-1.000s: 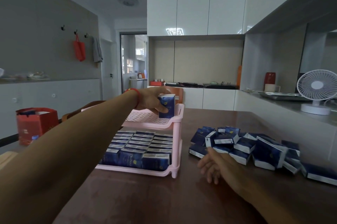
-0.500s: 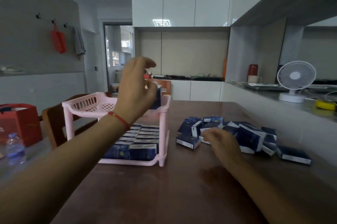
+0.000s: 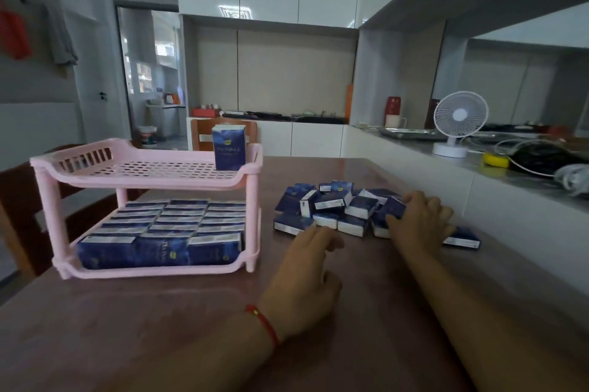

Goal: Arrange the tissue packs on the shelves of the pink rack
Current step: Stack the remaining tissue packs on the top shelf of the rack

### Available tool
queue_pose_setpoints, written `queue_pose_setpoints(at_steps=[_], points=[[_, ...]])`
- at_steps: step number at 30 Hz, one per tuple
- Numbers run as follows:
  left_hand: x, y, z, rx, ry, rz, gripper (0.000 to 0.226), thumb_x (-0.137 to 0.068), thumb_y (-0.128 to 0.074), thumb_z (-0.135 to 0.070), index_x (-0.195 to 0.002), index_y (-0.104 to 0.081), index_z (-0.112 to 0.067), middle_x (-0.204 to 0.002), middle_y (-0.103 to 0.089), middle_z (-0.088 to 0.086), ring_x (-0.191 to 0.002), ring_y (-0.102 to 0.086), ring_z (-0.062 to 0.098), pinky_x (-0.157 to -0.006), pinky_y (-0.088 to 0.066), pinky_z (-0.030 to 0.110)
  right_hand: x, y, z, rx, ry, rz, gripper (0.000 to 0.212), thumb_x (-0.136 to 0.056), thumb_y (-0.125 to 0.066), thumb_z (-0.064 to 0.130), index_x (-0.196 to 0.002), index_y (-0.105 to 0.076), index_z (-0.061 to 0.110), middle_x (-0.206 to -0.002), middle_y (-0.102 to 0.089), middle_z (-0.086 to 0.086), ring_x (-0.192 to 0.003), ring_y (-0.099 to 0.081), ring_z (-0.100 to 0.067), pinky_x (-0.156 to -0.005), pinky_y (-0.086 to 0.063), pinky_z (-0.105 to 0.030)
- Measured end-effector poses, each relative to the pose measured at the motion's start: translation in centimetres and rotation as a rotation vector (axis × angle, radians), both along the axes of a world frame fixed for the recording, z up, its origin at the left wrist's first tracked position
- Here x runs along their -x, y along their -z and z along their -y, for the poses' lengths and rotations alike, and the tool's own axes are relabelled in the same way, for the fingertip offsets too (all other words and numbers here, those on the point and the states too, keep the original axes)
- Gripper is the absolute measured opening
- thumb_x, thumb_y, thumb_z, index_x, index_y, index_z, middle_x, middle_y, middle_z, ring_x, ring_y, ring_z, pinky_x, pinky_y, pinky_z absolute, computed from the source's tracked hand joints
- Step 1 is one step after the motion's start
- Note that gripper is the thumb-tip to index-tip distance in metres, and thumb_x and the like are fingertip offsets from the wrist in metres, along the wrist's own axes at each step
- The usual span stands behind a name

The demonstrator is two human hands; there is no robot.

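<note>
The pink two-shelf rack stands on the brown table at the left. Its lower shelf is packed with rows of blue tissue packs. One blue tissue pack stands upright at the right end of the top shelf. A loose heap of blue tissue packs lies to the right of the rack. My left hand, with a red string at the wrist, hovers empty just in front of the heap, fingers loosely curled. My right hand rests on the heap's right side, fingers over a pack; whether it grips one is unclear.
A raised white counter runs along the table's right side, carrying a small white fan, a yellow object and cables. Wooden chairs stand behind the rack and at the left. The brown table stretches in front of me.
My left hand let go of the pack on the top shelf and came back down to the front of the heap. My right hand moved right onto the heap.
</note>
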State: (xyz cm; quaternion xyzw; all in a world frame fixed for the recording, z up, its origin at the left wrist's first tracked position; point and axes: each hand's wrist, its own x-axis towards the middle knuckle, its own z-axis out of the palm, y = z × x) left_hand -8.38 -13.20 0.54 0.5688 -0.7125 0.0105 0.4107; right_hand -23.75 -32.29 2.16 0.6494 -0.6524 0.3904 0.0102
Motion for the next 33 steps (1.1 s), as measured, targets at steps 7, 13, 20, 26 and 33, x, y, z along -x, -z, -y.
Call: queue_pose_setpoints(at_steps=[7,13,20,26,33], points=[[-0.4,-0.2,0.1,-0.078,0.012,-0.204,0.036,-0.087,-0.066,-0.015,-0.119,-0.054,-0.029,-0.113,-0.055,-0.011,-0.095,-0.057,0.005,-0.078,-0.052,0.018,1.5,-3.4,-0.7,0.053,-0.493,0.417,0.023,-0.080,-0.080,0.018,-0.100,-0.071,0.018,-0.103,-0.070,-0.005,-0.089,-0.063,-0.021,-0.076,-0.047,-0.028],[-0.3,-0.3,0.4,-0.202,0.090,-0.608,0.056,-0.086,-0.074,-0.032,-0.133,-0.044,-0.030,-0.110,-0.057,-0.013,-0.094,-0.068,0.014,-0.082,-0.060,0.042,-0.4,-4.2,-5.2,-0.502,-1.172,0.348,0.039,-0.073,-0.083,0.025,-0.110,-0.072,0.021,-0.111,-0.074,-0.008,-0.107,-0.070,-0.027,-0.092,-0.057,-0.040],[-1.2,0.0,0.6,-0.234,0.079,-0.642,0.041,-0.081,-0.076,-0.005,-0.105,-0.063,-0.036,-0.103,-0.071,-0.011,-0.090,-0.071,0.005,-0.086,-0.060,0.034,0.3,-3.7,-3.1,-0.170,-0.796,0.370,0.016,-0.093,-0.067,0.031,-0.091,-0.075,0.017,-0.085,-0.075,-0.003,-0.080,-0.071,-0.019,-0.073,-0.056,-0.039],[-1.2,0.2,0.6,-0.230,0.035,-0.717,0.032,-0.081,-0.075,-0.005,-0.103,-0.064,-0.026,-0.102,-0.070,-0.004,-0.092,-0.069,0.011,-0.077,-0.060,0.027,6.3,-1.8,1.7,-0.130,-0.170,0.122,0.008,-0.079,-0.067,0.035,-0.080,-0.070,0.027,-0.096,-0.074,-0.007,-0.098,-0.067,-0.032,-0.086,-0.054,-0.038],[-1.2,0.0,0.6,-0.222,0.061,-0.743,0.028,-0.085,-0.074,-0.008,-0.106,-0.064,-0.025,-0.106,-0.070,-0.005,-0.096,-0.069,0.012,-0.081,-0.060,0.029,6.1,-2.3,1.0,-0.239,-0.123,-0.238,0.015,-0.081,-0.069,0.034,-0.095,-0.068,0.033,-0.090,-0.063,-0.001,-0.108,-0.052,-0.028,-0.093,-0.031,-0.042]])
